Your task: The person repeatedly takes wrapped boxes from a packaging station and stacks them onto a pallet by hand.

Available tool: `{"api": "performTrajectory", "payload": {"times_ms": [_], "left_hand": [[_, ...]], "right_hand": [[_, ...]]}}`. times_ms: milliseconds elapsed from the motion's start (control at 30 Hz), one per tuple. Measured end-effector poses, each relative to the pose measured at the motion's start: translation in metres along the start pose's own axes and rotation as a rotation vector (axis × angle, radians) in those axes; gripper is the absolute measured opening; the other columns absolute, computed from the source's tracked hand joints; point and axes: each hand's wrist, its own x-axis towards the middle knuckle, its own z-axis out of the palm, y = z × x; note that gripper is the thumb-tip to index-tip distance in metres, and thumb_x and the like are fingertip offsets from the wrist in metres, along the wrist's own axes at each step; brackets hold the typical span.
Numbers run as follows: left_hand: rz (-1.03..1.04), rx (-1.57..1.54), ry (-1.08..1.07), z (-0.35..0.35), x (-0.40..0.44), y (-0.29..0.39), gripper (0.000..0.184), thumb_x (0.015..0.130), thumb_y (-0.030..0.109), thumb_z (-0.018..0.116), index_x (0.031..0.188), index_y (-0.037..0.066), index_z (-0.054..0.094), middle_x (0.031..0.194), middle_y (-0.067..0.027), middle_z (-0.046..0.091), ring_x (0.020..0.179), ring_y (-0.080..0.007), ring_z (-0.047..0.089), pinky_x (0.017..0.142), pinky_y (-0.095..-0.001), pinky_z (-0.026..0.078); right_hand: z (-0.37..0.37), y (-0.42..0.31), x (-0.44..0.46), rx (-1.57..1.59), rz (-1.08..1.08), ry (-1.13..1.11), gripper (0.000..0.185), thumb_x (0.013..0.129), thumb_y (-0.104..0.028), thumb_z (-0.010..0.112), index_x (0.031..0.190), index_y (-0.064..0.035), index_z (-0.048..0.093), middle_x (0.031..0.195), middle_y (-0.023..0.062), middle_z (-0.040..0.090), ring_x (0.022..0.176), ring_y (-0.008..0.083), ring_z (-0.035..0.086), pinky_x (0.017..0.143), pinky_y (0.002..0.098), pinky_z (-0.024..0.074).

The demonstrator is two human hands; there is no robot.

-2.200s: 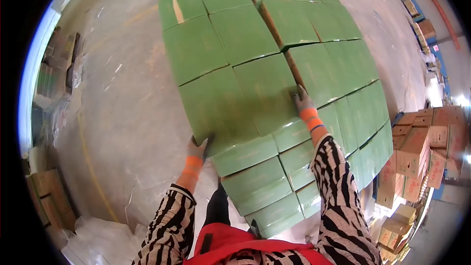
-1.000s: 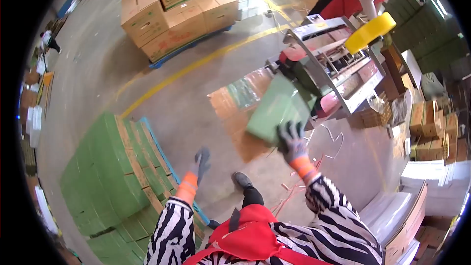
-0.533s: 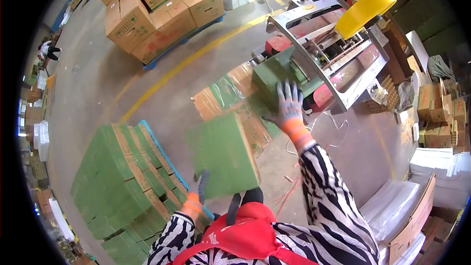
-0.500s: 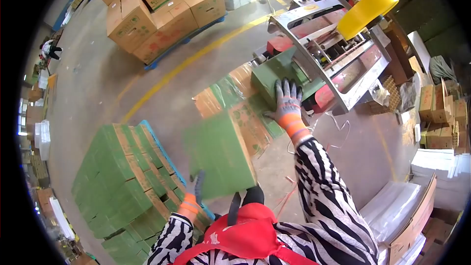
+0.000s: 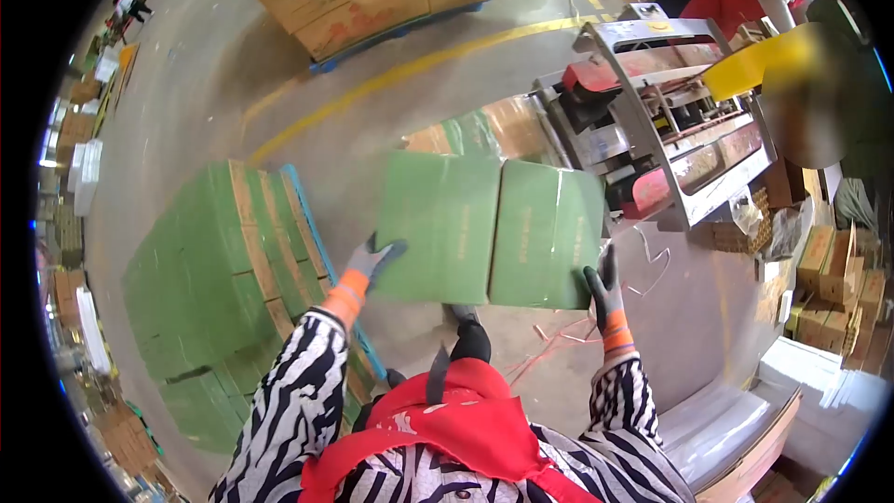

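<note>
Main change: the 2 boxes are now paired. Approx. 0.5 s ago the L hand (image 5: 375, 259) had the left green box (image 5: 436, 224) off by itself & the R hand (image 5: 607, 293) lay on a box at the end of the machine (image 5: 712, 154). Now the left green box & right green box (image 5: 548, 237) are side by side w/ a thin dark seam btwn them, held up in front of the body.

Hands: both gloved, both grasping. L hand grips the outer L edge of the left green box; R hand grips the outer R end of the right green box. Underside contact hidden, so can't tell if any fingers go beneath.

Means the pair is handled as 1 load, pressed btwn 2 hands, so neither hand looks free & the seam prob. depends on steady inward pressure. The R end is just beside the machine; can't tell if touching.

Nearby: wrapped green stack (image 5: 200, 289) to the L, on a blue pallet (image 5: 310, 224); taped carton (image 5: 507, 128) partly behind the boxes; red straps (image 5: 559, 343) on the floor (image 5: 358, 135).
</note>
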Motion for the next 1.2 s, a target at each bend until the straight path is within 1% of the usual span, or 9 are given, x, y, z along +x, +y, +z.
{"api": "performTrajectory", "payload": {"times_ms": [33,167,267,367,433,500,700,1000,1200], "left_hand": [[0.018,0.012,-0.012,0.011,-0.001,-0.008,0.042,0.085,0.009,0.064,0.124,0.001,0.049,0.108,-0.0099,0.061,0.094,-0.0184,0.062,0.081,-0.0285,0.052],[-0.069,-0.008,-0.055,0.003,-0.023,0.003,0.046,0.085,0.006,0.063,0.127,0.000,0.045,0.113,-0.0132,0.060,0.100,-0.0204,0.060,0.086,-0.0311,0.051],[-0.065,-0.456,-0.054,-0.062,-0.066,-0.050,0.047,0.085,0.009,0.064,0.128,0.001,0.047,0.114,-0.0109,0.059,0.100,-0.0180,0.059,0.084,-0.0316,0.050],[0.080,0.143,0.334,-0.111,-0.192,-0.047,0.052,0.082,0.010,0.068,0.128,-0.001,0.046,0.117,-0.0123,0.059,0.099,-0.0199,0.060,0.087,-0.0313,0.050],[0.091,-0.373,0.431,-0.163,-0.273,-0.082,0.052,0.082,0.010,0.067,0.128,-0.002,0.045,0.118,-0.0125,0.058,0.100,-0.0205,0.059,0.088,-0.0322,0.050],[0.198,-0.265,0.622,-0.212,-0.348,-0.173,0.040,0.086,0.014,0.065,0.122,0.001,0.053,0.109,-0.0075,0.062,0.096,-0.0156,0.060,0.082,-0.0303,0.050],[0.100,-0.847,1.140,-0.319,-0.542,-0.329,0.038,0.087,0.022,0.063,0.119,0.002,0.055,0.103,-0.0042,0.063,0.087,-0.0141,0.061,0.074,-0.0290,0.052],[0.245,-1.131,1.363,-0.493,-0.528,-0.434,0.053,0.084,0.037,0.068,0.122,0.003,0.054,0.108,-0.0039,0.062,0.092,-0.0127,0.059,0.077,-0.0277,0.050],[0.239,-1.037,1.505,-0.526,-0.474,-0.468,0.040,0.087,0.020,0.064,0.119,-0.001,0.055,0.107,-0.0055,0.063,0.091,-0.0131,0.059,0.077,-0.0266,0.049]], "right_hand": [[0.001,0.000,-0.002,0.180,0.192,-0.088,0.064,0.086,-0.023,0.065,0.138,-0.0029,0.035,0.124,0.0061,0.051,0.111,0.0149,0.047,0.096,0.0278,0.0377],[0.008,-0.013,-0.016,0.212,0.231,-0.235,0.059,0.089,-0.027,0.060,0.137,-0.0019,0.037,0.120,0.0049,0.054,0.106,0.0144,0.052,0.091,0.0274,0.0427],[0.025,-0.041,-0.045,0.179,0.271,-0.332,0.060,0.088,-0.025,0.060,0.137,-0.0007,0.036,0.121,0.0063,0.053,0.106,0.0157,0.052,0.092,0.0296,0.0438],[0.098,-0.088,-0.084,0.085,0.187,-0.514,0.057,0.088,-0.021,0.059,0.136,-0.0008,0.036,0.123,0.0070,0.052,0.106,0.0162,0.053,0.092,0.0284,0.0440],[0.159,-0.093,-0.112,0.022,0.142,-0.724,0.054,0.088,-0.017,0.058,0.135,-0.0003,0.038,0.123,0.0079,0.052,0.107,0.0161,0.052,0.092,0.0284,0.0437],[0.234,-0.105,-0.152,-0.153,0.099,-0.965,0.053,0.087,-0.012,0.058,0.135,-0.0001,0.038,0.125,0.0088,0.051,0.109,0.0167,0.051,0.095,0.0307,0.0427],[0.516,-0.072,-0.343,-0.302,0.112,-1.610,0.057,0.088,-0.025,0.059,0.136,-0.0009,0.039,0.128,0.0101,0.050,0.116,0.0178,0.047,0.099,0.0308,0.0379],[0.860,0.040,-0.470,-0.508,0.453,-1.853,0.062,0.088,-0.023,0.061,0.140,-0.0032,0.034,0.127,0.0076,0.053,0.115,0.0172,0.051,0.097,0.0288,0.0408],[0.948,0.094,-0.458,-0.881,-0.710,-1.839,0.070,0.084,-0.021,0.062,0.143,-0.0071,0.027,0.132,0.0161,0.050,0.118,0.0267,0.051,0.099,0.0319,0.0398]]}}
